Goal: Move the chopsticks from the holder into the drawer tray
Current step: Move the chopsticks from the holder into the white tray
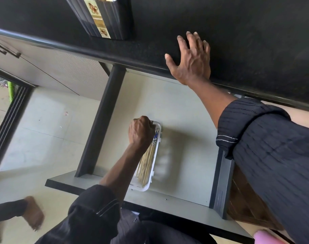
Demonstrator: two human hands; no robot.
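Now pale chopsticks [147, 162] with blue-patterned tops fill the white tray [154, 166].

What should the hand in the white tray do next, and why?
Probably open and lift away. The left hand is closed over the patterned ends of the wooden chopsticks, which already lie flat in the white plastic tray in the open drawer. The right hand rests flat on the black countertop.

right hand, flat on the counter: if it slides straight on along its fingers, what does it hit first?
Nothing that shows. The right hand lies open on the black countertop, fingers pointing toward the far side. That stretch of counter looks bare up to the frame edge. The chopstick holder stands well off to the left, out of line.
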